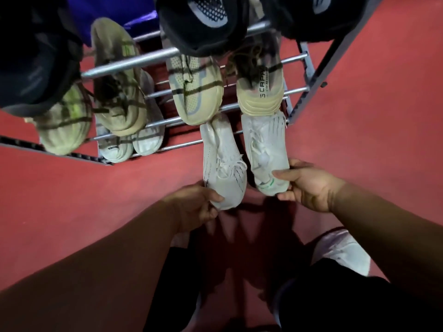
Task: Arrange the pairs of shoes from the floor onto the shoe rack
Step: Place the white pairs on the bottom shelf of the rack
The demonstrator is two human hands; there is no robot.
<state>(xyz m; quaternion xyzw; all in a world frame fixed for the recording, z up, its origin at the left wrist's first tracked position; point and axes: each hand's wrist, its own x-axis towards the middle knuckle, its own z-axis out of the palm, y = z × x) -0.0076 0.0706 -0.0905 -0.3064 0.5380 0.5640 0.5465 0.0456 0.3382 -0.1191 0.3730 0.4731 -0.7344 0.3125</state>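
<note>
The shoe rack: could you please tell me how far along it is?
Done: on the rack, black shoes sit on top, beige pairs in the middle, a pale pair lower left. In hand: left hand and right hand each grip a heel of the white pair, toes at the lowest bars. Left: sliding it in.

The floor is dull brick red. The shoe rack has silver-grey bars and darker grey side frames. At centre frame, the left white shoe carries rows of fine dark dashes, and the right white shoe shows thin dark stripes near the toe and a small green mark at the heel. Above them, the cream shoes are pale yellowish, one printed with dark lettering. Black shoes with grey mesh panels fill the top edge, beside a purple patch at upper left.
</note>
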